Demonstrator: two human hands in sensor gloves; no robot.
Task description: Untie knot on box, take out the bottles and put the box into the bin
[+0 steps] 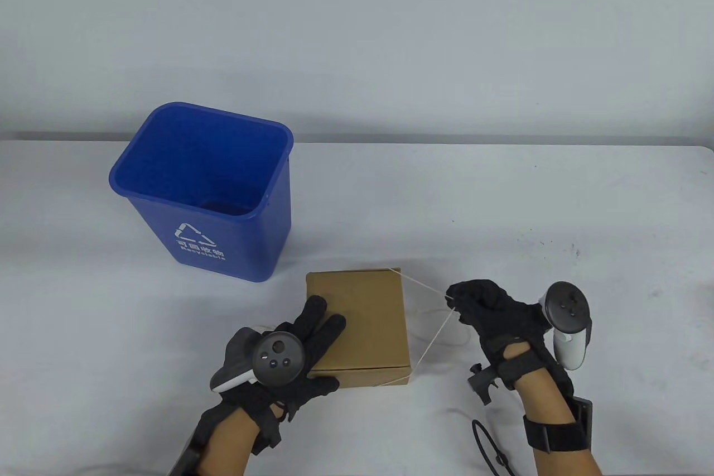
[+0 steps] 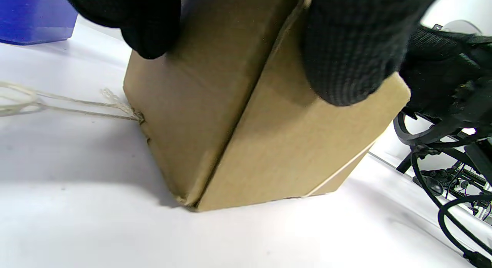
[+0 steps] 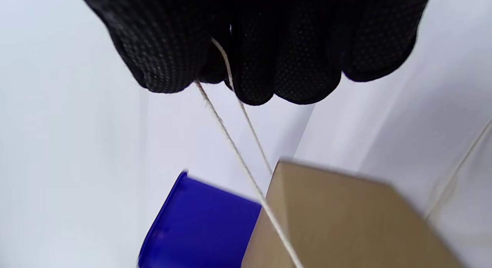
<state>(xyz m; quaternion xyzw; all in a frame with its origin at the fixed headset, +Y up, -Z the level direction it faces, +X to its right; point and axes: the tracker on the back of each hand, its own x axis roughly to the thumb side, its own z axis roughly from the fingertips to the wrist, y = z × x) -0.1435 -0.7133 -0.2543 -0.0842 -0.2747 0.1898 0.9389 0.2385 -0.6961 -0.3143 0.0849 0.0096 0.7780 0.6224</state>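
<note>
The closed brown cardboard box point(image 1: 360, 325) lies flat on the white table point(image 1: 558, 208), just in front of the blue plastic recycling bin point(image 1: 209, 191) and slightly to its right. A thin pale string point(image 1: 421, 289) runs taut from the box's far-right and near-right corners out to the right; more string trails loose on the table at the box's left side in the left wrist view. The right hand point(image 1: 491, 314), right of the box, pinches the two strands in curled fingers point(image 3: 253, 60). The left hand point(image 1: 290, 356) rests on the box's near-left part, fingers point(image 1: 315, 317) straight and slightly spread, pressing the top.
</note>
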